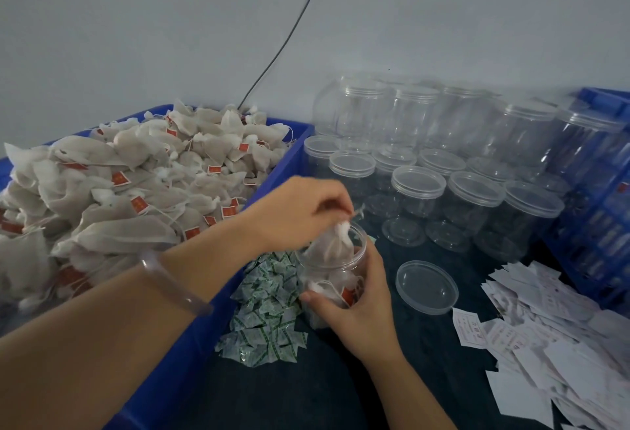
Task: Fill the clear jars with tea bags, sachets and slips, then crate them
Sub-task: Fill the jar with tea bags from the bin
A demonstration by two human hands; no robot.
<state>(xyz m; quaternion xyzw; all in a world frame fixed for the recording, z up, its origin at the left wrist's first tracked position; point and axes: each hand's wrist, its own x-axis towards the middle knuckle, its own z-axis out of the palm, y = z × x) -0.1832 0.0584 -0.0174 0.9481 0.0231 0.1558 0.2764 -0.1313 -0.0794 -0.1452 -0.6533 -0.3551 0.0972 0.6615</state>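
Head view: a dark table point(341, 388) against a pale wall, two bare arms reaching in.
Left hand point(300, 211): comes in from the left with a clear bangle point(174, 284) on the wrist. The fingertips pinch the gathered top of a tea bag point(332, 247).
Tea bag: hangs in the mouth of the open jar point(335, 273), body inside, white knot just above the rim.
Right hand point(354, 303): wraps round the open jar, thumb across its near side, fingers curled round its right side.
Open jar: upright, just right of the blue bin point(272, 177). It already holds several bags, and a red tag shows through the wall.
Blue bin: heaped with a tea bag pile point(136, 191), red tags scattered through it.
Sachets point(269, 310): a green-and-white heap between the bin and the jar, touching the jar's base.
Loose lid point(426, 288): flat on the table, just right of the right hand.
Slips point(552, 337): a white paper heap at the near right.
Lidded jars point(443, 163): clear, stacked in two tiers behind.
Blue crate point(600, 211): far right, contents blurred.
Cable point(283, 44): black, runs up the wall.
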